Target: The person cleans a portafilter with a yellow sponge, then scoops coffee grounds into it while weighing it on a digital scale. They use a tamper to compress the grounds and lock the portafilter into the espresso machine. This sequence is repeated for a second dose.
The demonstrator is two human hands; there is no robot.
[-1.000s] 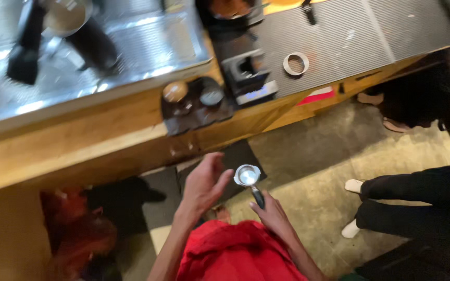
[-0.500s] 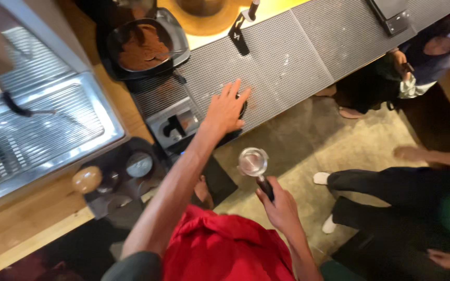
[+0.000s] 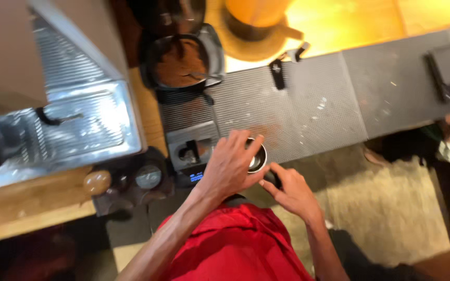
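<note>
At the counter's edge, left hand cups the portafilter basket, right hand's fingers grip its handle.

My left hand hides most of the metal cup, and my right hand covers its handle.

Silver portafilter basket at centre, grey dotted mesh mat across the counter, brown coffee grounds in a black tub at upper centre, shiny steel drip tray at left, red shirt at bottom, orange vessel at top.
</note>
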